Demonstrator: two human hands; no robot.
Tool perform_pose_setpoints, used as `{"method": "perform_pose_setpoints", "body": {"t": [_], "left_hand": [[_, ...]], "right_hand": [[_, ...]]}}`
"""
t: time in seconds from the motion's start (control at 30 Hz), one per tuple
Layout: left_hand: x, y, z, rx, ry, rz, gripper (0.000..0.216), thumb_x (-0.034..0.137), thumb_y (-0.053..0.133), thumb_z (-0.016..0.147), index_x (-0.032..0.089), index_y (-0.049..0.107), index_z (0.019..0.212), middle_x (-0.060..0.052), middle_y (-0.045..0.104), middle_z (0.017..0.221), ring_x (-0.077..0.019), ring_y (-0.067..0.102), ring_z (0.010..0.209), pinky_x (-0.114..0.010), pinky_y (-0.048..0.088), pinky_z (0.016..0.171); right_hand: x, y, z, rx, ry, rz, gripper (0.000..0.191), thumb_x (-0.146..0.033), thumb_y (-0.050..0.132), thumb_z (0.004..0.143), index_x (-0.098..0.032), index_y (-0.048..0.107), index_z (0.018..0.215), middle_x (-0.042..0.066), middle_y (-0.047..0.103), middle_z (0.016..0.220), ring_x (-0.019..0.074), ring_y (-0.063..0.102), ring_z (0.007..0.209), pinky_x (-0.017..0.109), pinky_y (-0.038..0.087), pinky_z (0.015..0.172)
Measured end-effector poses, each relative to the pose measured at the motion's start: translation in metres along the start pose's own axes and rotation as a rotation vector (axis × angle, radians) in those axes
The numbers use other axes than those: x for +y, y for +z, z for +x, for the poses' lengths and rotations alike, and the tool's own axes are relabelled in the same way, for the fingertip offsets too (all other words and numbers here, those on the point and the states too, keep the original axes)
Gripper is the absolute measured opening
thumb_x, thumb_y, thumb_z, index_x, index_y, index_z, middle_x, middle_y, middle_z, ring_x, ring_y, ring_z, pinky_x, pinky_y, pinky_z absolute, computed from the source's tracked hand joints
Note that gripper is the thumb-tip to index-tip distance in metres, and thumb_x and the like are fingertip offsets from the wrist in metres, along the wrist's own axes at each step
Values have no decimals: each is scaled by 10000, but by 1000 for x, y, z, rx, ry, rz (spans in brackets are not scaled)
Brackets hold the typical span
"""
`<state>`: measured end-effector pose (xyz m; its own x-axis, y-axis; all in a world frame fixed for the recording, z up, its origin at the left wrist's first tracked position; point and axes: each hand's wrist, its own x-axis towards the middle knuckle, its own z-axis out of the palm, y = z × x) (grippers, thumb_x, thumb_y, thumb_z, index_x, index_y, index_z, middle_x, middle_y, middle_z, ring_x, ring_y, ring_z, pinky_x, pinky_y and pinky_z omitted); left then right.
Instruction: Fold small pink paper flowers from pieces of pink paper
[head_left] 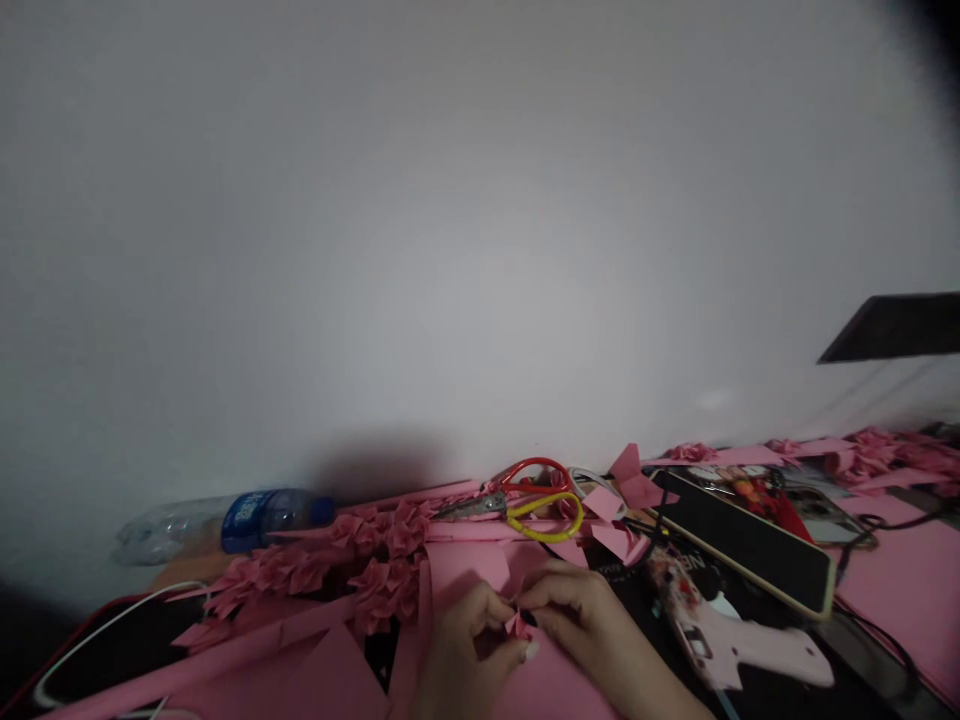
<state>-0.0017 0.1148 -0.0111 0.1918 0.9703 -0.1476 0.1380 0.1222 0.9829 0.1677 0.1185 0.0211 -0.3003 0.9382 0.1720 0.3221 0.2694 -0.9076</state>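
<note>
My left hand (463, 640) and my right hand (581, 620) meet low in the view, over pink paper sheets (480, 570). Both pinch one small folded pink paper piece (517, 625) between their fingertips. The fingers of each hand are curled tight around it. Just left of my hands lie rows of folded pink paper pieces (375, 560). Scissors (525, 500) with one red and one yellow handle rest beyond my hands, near the wall.
A plastic water bottle (225, 520) with a blue label lies on its side at the left. A dark phone (750, 540) and a pink glue gun (720, 630) sit right of my hands. More pink folded pieces (885, 450) and cables (877, 525) fill the far right. A white wall rises behind.
</note>
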Motion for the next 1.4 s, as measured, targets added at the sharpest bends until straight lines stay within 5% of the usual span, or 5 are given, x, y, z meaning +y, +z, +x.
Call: {"method": "perform_pose_setpoints", "body": {"t": [0.9,1.1,1.4], "left_hand": [[-5,-1,4,17,-30,-72,243,111,692,611,215,491,699,27,634,675,-166,611,678,-248,417,645],[-8,-2,5,32,-30,-85,280,77,689,606,225,478,715,45,632,659,-160,619,673,-236,427,640],[-20,6,9,87,-26,-61,305,93,695,581,235,441,672,39,652,643,-179,641,661,-251,436,629]], "right_hand": [[-4,4,1,27,103,7,183,-47,586,765,-168,719,801,55,712,825,194,653,787,281,468,731],[-6,2,1,34,28,55,162,-148,591,853,-173,750,874,77,735,898,200,681,857,282,484,783],[-4,6,1,67,71,37,147,-88,575,804,-161,694,756,48,682,779,179,631,743,257,459,693]]}}
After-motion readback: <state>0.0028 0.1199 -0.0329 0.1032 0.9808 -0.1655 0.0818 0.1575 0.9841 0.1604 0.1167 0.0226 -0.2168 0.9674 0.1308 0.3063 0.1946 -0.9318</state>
